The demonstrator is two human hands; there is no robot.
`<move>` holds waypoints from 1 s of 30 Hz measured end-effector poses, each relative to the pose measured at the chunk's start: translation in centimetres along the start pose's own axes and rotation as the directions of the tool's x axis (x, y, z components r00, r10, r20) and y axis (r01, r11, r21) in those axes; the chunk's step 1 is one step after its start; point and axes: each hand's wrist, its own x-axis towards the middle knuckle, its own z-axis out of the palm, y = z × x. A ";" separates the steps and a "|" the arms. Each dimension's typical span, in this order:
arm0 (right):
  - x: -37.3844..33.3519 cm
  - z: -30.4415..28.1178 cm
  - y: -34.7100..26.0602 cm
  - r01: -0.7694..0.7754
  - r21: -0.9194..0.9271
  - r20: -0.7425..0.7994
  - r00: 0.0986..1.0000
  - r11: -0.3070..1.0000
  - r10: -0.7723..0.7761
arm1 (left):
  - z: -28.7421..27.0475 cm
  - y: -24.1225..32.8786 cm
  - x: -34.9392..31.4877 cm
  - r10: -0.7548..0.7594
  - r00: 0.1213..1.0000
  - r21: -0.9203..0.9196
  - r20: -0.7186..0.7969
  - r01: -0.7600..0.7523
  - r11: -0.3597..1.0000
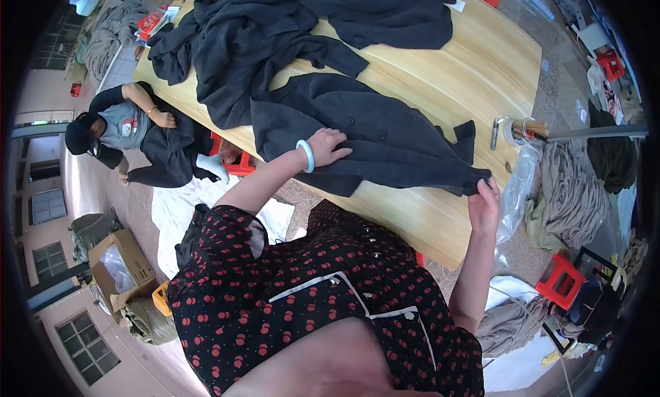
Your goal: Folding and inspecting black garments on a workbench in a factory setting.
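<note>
A dark grey buttoned garment (405, 139) lies spread across the wooden table (481, 74) in front of me. My left hand (326, 148), with a pale bracelet at its wrist, rests flat on the garment's left part, fingers stretched out. At the garment's right end my right hand (485, 194) pinches a narrow edge of the cloth between thumb and fingers, near the table's right side. Two dark buttons show on the cloth between my hands. Which part of the garment the right fingers hold, I cannot tell.
More dark garments (240, 39) are heaped on the table's far left. A container of tools (526, 130) stands at the right edge, beside a clear plastic bag (519, 191). To the left sits another person (134, 125) handling dark cloth. A red stool (560, 280) stands at the right.
</note>
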 end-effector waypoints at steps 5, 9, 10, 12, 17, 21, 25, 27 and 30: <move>-0.5 -0.4 -0.6 0.092 0.000 -0.058 0.994 0.996 -0.092 | -1.2 -3.1 1.6 -0.249 0.955 -0.167 0.161 0.275 0.947; -1.5 -0.4 -0.5 0.149 -0.065 -0.097 0.983 0.987 -0.155 | -0.3 -2.9 5.7 -0.222 0.972 -0.205 0.083 0.234 0.950; -1.7 -0.2 -0.4 0.170 -0.081 -0.102 0.979 0.982 -0.178 | 0.2 -3.1 6.6 -0.208 0.972 -0.180 0.106 0.225 0.958; -2.0 0.6 0.0 0.181 -0.101 -0.130 0.972 0.978 -0.194 | 2.0 -4.7 7.1 -0.146 0.979 -0.122 0.145 0.164 0.979; -3.0 1.5 0.7 0.234 -0.114 -0.248 0.934 0.966 -0.256 | 0.2 -5.0 6.7 -0.048 0.982 -0.073 0.180 0.062 0.995; -4.2 -0.3 0.0 0.234 -0.239 -0.403 0.859 0.942 -0.316 | -11.4 -5.3 2.7 0.103 0.934 -0.417 0.342 0.053 0.907; -3.2 1.0 0.4 0.221 -0.187 -0.329 0.904 0.957 -0.273 | -20.2 -3.9 -1.8 -0.094 0.896 -0.770 0.434 0.423 0.477; -0.9 1.2 2.4 0.143 -0.232 -0.414 0.880 0.962 -0.231 | -19.0 -5.2 -1.4 -0.182 0.895 -0.606 0.407 0.414 0.679; 2.6 -2.6 7.3 -0.087 -0.408 -0.536 0.829 0.909 -0.161 | -12.5 -9.6 -0.1 -0.199 0.899 -0.426 0.390 0.367 0.827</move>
